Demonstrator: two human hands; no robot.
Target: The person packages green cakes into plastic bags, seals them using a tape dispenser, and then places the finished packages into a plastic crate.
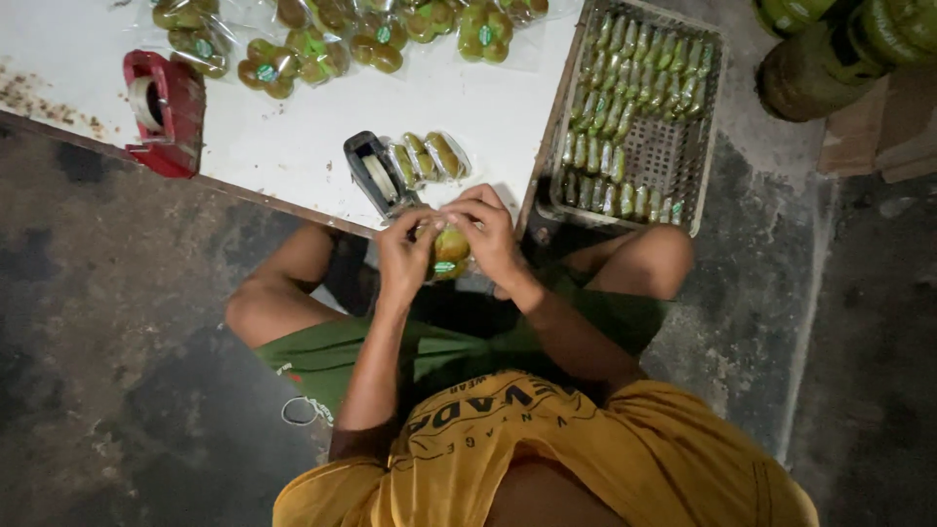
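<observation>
At the white table's (293,146) edge, a clear packet of green cakes (450,252) is pinched between the left hand (405,256) and right hand (490,234), beside a grey tape dispenser (376,174).

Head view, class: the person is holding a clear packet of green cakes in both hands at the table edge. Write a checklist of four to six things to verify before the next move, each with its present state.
1. Packet of green cakes held by both hands: ok, left hand and right hand both pinch it.
2. Grey tape dispenser within reach: ok, it stands on the white table just beyond the hands.
3. Packet closed at its top: cannot tell, the fingers cover it.
4. Supply of unpacked cakes: ok, the wire basket holds rows of them to the right.
5. Finished packets apart from the work: ok, at the table's far side.
6. Red tape dispenser stable: ok, near the table's left edge.
</observation>
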